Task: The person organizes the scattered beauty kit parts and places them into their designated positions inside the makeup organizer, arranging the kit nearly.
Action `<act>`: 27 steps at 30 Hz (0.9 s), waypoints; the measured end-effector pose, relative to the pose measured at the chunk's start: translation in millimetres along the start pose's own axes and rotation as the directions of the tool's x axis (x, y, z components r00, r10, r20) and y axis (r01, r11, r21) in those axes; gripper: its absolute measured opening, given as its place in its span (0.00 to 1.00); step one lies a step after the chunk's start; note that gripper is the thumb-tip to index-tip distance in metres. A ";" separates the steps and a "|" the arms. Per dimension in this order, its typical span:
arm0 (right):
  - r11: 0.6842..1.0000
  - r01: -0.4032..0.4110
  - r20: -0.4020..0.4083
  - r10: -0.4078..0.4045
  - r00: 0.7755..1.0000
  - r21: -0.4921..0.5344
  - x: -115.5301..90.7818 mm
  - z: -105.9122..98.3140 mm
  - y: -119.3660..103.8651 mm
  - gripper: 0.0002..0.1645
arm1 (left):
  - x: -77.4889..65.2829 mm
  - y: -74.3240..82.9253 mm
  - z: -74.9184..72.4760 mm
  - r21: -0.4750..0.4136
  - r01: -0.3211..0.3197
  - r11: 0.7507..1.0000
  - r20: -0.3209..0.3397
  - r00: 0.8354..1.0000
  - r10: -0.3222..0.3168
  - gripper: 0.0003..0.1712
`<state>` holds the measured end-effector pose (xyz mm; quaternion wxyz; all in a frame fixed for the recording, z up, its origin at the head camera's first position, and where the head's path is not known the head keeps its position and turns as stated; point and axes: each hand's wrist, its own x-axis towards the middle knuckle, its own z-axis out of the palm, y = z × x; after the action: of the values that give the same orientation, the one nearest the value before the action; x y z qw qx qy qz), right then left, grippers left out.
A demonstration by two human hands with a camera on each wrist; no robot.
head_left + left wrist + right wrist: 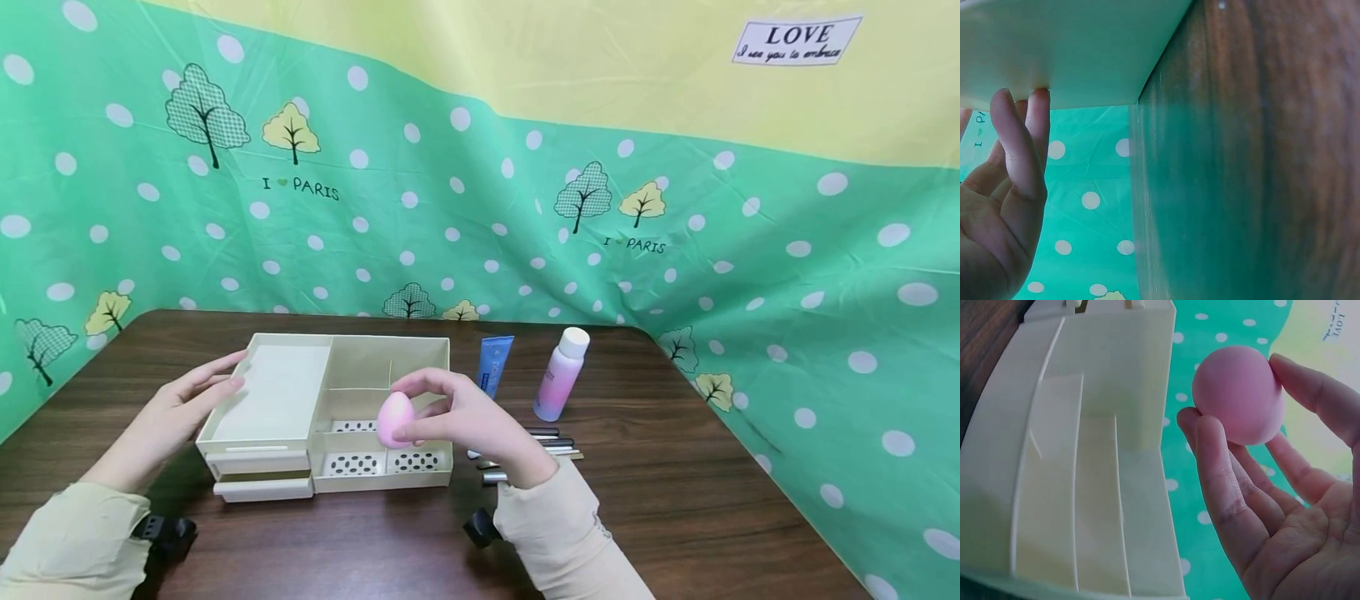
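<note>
My right hand (pixel 468 421) pinches a pink egg-shaped makeup sponge (pixel 395 419) between thumb and fingers, above the open compartments of a cream storage box (pixel 382 482). In the right wrist view the sponge (pixel 1238 394) is held at the fingertips, apart from the box's divider walls (pixel 1097 487). My left hand (pixel 168 421) touches the left side of the box with its fingers fairly straight. The left wrist view shows those fingertips (pixel 1038 103) against the box's side wall (pixel 1072 56). Two small drawers (pixel 262 488) sit at the box's front left, the lower one sticking out slightly.
Right of the box stand a blue tube (pixel 493 365) and a pink-purple bottle (pixel 561 375) with a white cap. Several makeup brushes (pixel 558 443) lie on the dark wooden table (pixel 675 500), partly behind my right wrist. A green patterned cloth (pixel 450 208) hangs behind.
</note>
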<state>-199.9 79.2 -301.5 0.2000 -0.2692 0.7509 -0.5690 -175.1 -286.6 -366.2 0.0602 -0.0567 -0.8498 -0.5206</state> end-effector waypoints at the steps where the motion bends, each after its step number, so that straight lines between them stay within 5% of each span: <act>1: 1.000 0.005 -0.002 -0.005 1.000 0.010 1.3 2.4 -0.4 0.29 | 0.0 0.0 -0.2 0.003 0.001 1.000 0.000 1.000 -0.001 0.32; 13: 1.000 -0.007 -0.047 0.008 0.999 0.025 16.6 25.9 1.4 0.27 | 2.3 3.0 -1.0 -0.032 0.026 0.999 0.022 0.999 -0.025 0.33; 27: 0.999 -0.021 -0.135 0.015 0.991 -0.042 28.9 46.4 21.5 0.23 | 1.4 1.2 -0.9 0.050 0.040 0.998 0.004 0.999 -0.040 0.34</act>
<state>-197.9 30.8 -334.6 0.1480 -0.2279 0.7772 -0.5675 -176.3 -286.8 -364.5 0.0490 -0.0396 -0.8636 -0.5002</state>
